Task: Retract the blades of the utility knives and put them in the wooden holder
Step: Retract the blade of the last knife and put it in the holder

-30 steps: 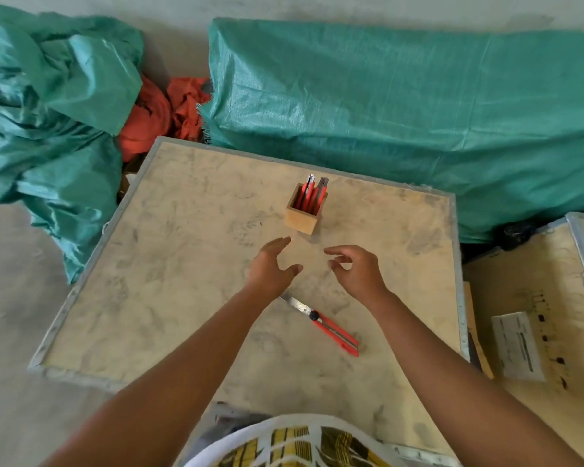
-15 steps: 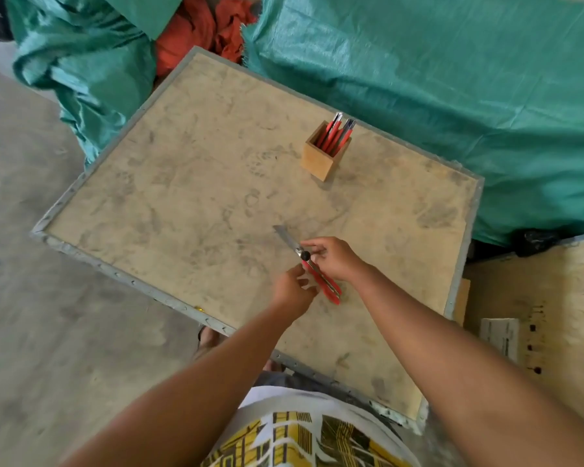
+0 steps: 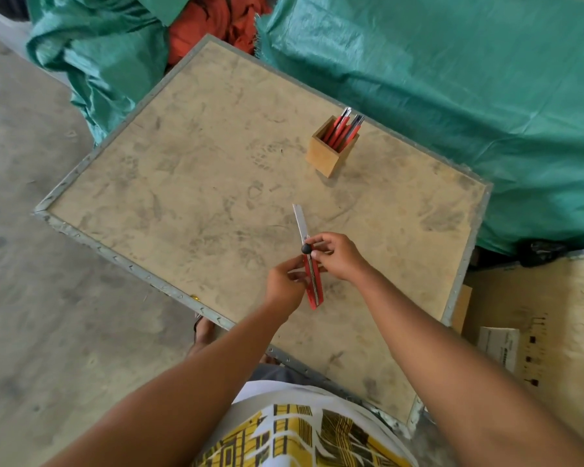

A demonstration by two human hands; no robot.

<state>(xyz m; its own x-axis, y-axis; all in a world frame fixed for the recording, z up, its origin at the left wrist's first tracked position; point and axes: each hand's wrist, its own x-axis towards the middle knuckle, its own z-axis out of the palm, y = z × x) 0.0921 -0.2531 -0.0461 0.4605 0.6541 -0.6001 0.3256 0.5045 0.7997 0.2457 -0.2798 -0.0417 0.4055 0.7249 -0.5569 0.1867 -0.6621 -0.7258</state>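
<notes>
We hold one red utility knife in both hands, left hand and right hand, its blade out. About four more stand in one square wooden holder at upper right.

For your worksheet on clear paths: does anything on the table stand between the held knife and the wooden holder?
Nothing visible does. Both hands grip the knife, blade out, and only bare table lies between it and the holder.

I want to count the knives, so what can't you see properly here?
- Knives in the wooden holder: head view, walls hide their lower halves; exact count unclear.
- Held utility knife: left hand and right hand cover part of its handle.
- Foot: table edge hides most.
</notes>
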